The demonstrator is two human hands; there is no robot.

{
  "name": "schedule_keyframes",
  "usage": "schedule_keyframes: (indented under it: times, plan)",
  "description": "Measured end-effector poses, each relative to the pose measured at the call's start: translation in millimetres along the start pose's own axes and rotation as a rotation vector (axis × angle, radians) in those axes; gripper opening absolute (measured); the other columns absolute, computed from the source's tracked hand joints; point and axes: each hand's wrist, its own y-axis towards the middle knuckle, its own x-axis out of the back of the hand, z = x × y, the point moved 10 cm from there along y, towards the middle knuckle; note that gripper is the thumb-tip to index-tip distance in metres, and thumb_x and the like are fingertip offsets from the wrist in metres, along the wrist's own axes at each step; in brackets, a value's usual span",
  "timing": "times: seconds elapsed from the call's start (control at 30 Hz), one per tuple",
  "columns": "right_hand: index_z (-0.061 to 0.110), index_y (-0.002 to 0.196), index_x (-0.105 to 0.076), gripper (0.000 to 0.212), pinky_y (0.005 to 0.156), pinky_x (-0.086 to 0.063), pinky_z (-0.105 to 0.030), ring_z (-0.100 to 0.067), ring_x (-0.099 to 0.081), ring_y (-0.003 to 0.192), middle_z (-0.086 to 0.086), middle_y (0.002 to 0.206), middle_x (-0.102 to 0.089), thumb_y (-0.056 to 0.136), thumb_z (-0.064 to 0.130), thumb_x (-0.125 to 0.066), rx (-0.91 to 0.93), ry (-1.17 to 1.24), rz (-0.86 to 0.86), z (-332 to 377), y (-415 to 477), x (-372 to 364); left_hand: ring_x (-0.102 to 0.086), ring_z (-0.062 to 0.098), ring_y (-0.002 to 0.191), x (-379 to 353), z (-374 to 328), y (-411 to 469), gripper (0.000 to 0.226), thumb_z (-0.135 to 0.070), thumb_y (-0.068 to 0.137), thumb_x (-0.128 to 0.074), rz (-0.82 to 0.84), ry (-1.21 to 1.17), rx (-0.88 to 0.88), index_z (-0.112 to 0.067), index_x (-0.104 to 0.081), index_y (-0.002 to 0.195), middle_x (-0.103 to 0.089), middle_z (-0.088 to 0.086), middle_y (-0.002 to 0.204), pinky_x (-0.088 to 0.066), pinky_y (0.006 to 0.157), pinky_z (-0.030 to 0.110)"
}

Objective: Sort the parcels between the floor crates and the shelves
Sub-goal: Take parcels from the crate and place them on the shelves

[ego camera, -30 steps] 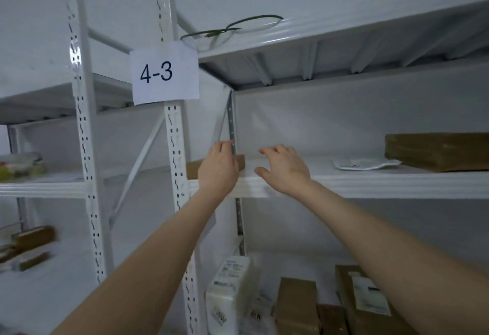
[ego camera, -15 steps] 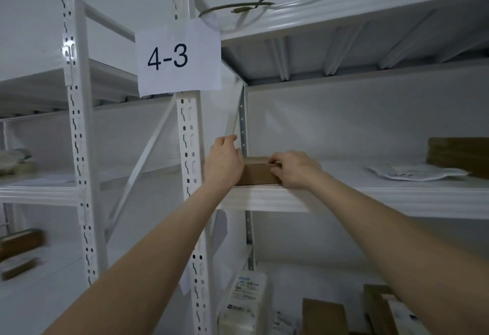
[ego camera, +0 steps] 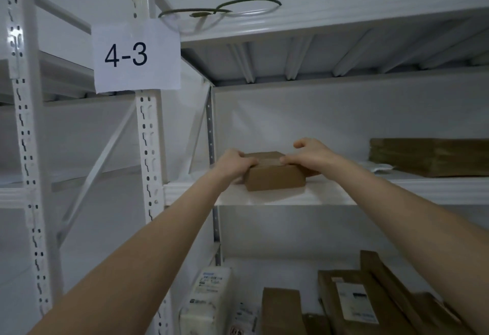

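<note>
My left hand (ego camera: 232,164) and my right hand (ego camera: 309,156) are both on a small brown cardboard box (ego camera: 275,176). The box sits on the middle shelf (ego camera: 344,194), close to its front edge and near its left end, just beside the grey rear post (ego camera: 210,133). My left fingers are curled over the box's top left edge and grasp it. My right hand clasps the box from the top right, with its fingertips bent down onto the lid and one digit lifted clear above the others. The underside of the box looks to be resting on the shelf, though I cannot tell whether its full weight is down.

Further along the same shelf, towards its right end, lies a flat stack of brown cardboard (ego camera: 428,157), well apart from the box, with a white mailer bag (ego camera: 378,167) just in front of its left corner.

A paper sign (ego camera: 136,55) reading "4-3" hangs on the white front post (ego camera: 149,149) to my left. On the top shelf a loop of green wire (ego camera: 238,6) lies near the front edge.

On the shelf below stand a white wrapped parcel (ego camera: 209,297) at the left end, a plain brown box (ego camera: 281,311) beside it, and a brown carton with a printed label (ego camera: 352,303) further right.
</note>
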Motion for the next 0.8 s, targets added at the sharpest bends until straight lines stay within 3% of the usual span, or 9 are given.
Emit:
schedule_keyframes:
  times: [0.07, 0.13, 0.17, 0.3, 0.43, 0.5, 0.6, 0.73, 0.8]
  plan:
    - [0.016, 0.142, -0.039, 0.081, 0.05, -0.042, -0.02, -0.014, -0.052, 0.086, -0.004, 0.129, -0.052, 0.075, 0.037, -0.079, -0.015, 0.032, 0.024, -5, -13, 10, -0.051, 0.024, 0.117, -15, -13, -12, 0.056, -0.03, 0.089, -0.061, 0.024, -0.047, -0.035, -0.01, -0.045, 0.139, -0.052, 0.009, 0.133, -0.043, 0.095, 0.03]
    - [0.018, 0.139, -0.043, 0.078, 0.043, -0.043, -0.018, -0.006, -0.052, 0.072, 0.004, 0.104, -0.058, 0.073, 0.032, -0.082, -0.022, 0.11, 0.026, -11, -27, 19, -0.049, 0.024, 0.122, -28, -26, -25, 0.059, -0.026, 0.088, -0.062, 0.019, -0.042, -0.079, -0.014, -0.041, 0.142, -0.049, 0.008, 0.139, -0.041, 0.1, 0.031]
    - [0.02, 0.139, -0.043, 0.079, 0.045, -0.045, -0.018, -0.006, -0.054, 0.072, 0.005, 0.099, -0.057, 0.071, 0.028, -0.083, -0.012, 0.128, 0.001, -13, -35, 25, -0.051, 0.023, 0.119, -32, -32, -30, 0.06, -0.024, 0.088, -0.062, 0.006, -0.049, -0.101, -0.016, -0.04, 0.142, -0.05, 0.008, 0.138, -0.042, 0.099, 0.032]
    - [0.021, 0.149, -0.024, 0.099, 0.086, -0.053, -0.038, -0.026, -0.058, 0.107, -0.01, 0.133, -0.051, 0.071, 0.015, -0.083, 0.006, 0.268, -0.091, -33, -57, 51, -0.057, 0.022, 0.108, -29, -45, -52, 0.063, -0.015, 0.086, -0.064, -0.127, -0.323, -0.093, -0.016, -0.037, 0.143, -0.057, 0.01, 0.128, -0.049, 0.095, 0.035]
    - [0.017, 0.151, -0.017, 0.1, 0.077, -0.053, -0.035, -0.023, -0.059, 0.097, -0.006, 0.118, -0.055, 0.074, 0.004, -0.078, 0.007, 0.483, -0.125, -40, -78, 71, -0.056, 0.024, 0.114, -20, -66, -69, 0.064, -0.014, 0.084, -0.069, -0.2, -0.532, -0.091, -0.007, -0.041, 0.141, -0.056, 0.01, 0.129, -0.045, 0.102, 0.038]
    - [0.014, 0.15, -0.022, 0.091, 0.065, -0.052, -0.029, -0.018, -0.062, 0.085, 0.0, 0.101, -0.057, 0.077, 0.0, -0.075, -0.004, 0.594, -0.097, -40, -88, 74, -0.057, 0.015, 0.104, -19, -84, -81, 0.054, -0.012, 0.086, -0.067, -0.186, -0.517, -0.154, -0.008, -0.048, 0.136, -0.059, 0.002, 0.124, -0.047, 0.089, 0.025]
    - [0.013, 0.132, -0.053, 0.055, 0.063, -0.054, -0.025, -0.015, -0.067, 0.08, 0.0, 0.095, -0.066, 0.082, -0.004, -0.068, 0.035, 0.681, -0.087, -35, -102, 81, -0.058, 0.006, 0.09, -13, -105, -97, 0.043, -0.007, 0.088, -0.063, -0.174, -0.518, -0.232, -0.01, -0.057, 0.13, -0.063, -0.001, 0.118, -0.043, 0.068, 0.011]
    - [0.022, 0.133, -0.053, 0.054, 0.08, -0.054, -0.029, -0.018, -0.065, 0.09, -0.003, 0.099, -0.064, 0.087, -0.005, -0.06, 0.088, 0.736, -0.139, -28, -114, 99, -0.058, 0.01, 0.098, -4, -113, -114, 0.04, 0.002, 0.09, -0.055, -0.212, -0.55, -0.237, -0.01, -0.059, 0.128, -0.064, 0.001, 0.119, -0.043, 0.065, 0.012]
    - [0.023, 0.131, -0.055, 0.051, 0.077, -0.05, -0.028, -0.012, -0.061, 0.084, 0.003, 0.094, -0.064, 0.088, -0.005, -0.057, 0.106, 0.671, -0.187, -23, -120, 110, -0.057, 0.013, 0.103, 0, -113, -119, 0.032, -0.005, 0.095, -0.051, -0.227, -0.566, -0.218, -0.013, -0.061, 0.124, -0.064, -0.002, 0.115, -0.043, 0.076, 0.016]
